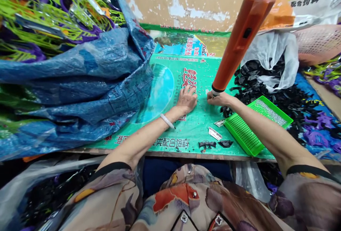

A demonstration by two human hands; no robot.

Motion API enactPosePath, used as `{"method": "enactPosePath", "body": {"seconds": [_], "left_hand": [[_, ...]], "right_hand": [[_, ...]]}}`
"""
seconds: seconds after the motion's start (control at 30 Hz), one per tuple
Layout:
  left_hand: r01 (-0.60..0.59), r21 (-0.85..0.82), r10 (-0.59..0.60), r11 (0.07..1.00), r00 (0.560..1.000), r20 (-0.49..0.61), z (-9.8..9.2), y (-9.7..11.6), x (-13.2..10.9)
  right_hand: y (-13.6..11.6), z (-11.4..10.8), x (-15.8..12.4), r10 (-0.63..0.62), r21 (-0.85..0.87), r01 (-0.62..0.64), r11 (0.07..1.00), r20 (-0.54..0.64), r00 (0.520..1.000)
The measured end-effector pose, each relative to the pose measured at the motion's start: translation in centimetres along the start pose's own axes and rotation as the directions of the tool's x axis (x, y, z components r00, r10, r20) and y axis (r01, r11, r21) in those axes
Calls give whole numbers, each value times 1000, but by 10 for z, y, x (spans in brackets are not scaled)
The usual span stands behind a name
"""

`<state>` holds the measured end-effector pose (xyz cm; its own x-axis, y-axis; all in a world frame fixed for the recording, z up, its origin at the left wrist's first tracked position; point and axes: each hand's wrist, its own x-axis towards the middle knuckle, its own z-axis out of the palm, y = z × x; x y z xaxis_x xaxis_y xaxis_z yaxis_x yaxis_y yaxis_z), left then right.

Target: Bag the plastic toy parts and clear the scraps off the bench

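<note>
The left hand (188, 99) is lying flat with its fingers spread, pressing down on the green sheet (198, 124) to the left of the green tray (241, 131). The right hand (220, 98) is sitting just beyond the tray's left corner. Its fingers are bunching together directly under the tip of the orange tool (241, 37). Whether they are pinching something small there is too fine to tell. The tool is hanging on a cord from above and slanting down over the tray's far side until its tip is meeting the right hand.

On the near-left side of the tray, two metal blades (214, 133) and a few loose black parts (206, 145) are lying on the sheet. Beyond and to the right of the tray a heap of black pieces (266, 85) is spilling from a white plastic bag (271, 57). Far left of the tray, a blue tarp sack (80, 81) is bulging with green and purple frames.

With fingertips this close to the tool's tip, a slip could catch skin. The hanging tool could also swing off its mark. The bare blades are lying under the right forearm's path, so a careless sweep could cut it or scatter the parts.
</note>
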<state>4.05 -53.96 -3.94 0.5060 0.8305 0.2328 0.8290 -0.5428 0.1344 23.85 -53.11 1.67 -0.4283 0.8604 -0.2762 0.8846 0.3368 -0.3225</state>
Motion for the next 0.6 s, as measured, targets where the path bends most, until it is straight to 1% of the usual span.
{"method": "enactPosePath", "body": {"seconds": [0.07,0.13,0.2,0.3,0.4,0.5,0.53,0.6], "left_hand": [[-27,-26,26,999,999,-42,0,0,-3],[-83,-65,79,994,995,-65,1,3,-7],[-154,-106,149,982,988,-51,3,7,-8],[-247,-158,250,956,968,-4,8,14,-3],[-286,-188,297,940,954,33,13,18,5],[-251,-186,261,950,965,29,15,14,9],[-226,-176,233,958,972,21,14,12,9],[-164,-145,166,976,986,3,11,5,10]], "right_hand": [[7,-2,17,-69,150,75,986,-44,997],[14,-6,30,-80,241,86,967,-32,996],[22,-9,32,-64,272,75,959,-49,997],[34,-11,17,-78,208,107,972,-145,986],[40,-5,-5,-97,143,130,981,-215,972],[38,5,-19,-58,100,82,992,-229,972],[36,7,-21,-46,72,62,995,-213,976],[29,12,-25,-31,-35,26,999,-142,989]]}}
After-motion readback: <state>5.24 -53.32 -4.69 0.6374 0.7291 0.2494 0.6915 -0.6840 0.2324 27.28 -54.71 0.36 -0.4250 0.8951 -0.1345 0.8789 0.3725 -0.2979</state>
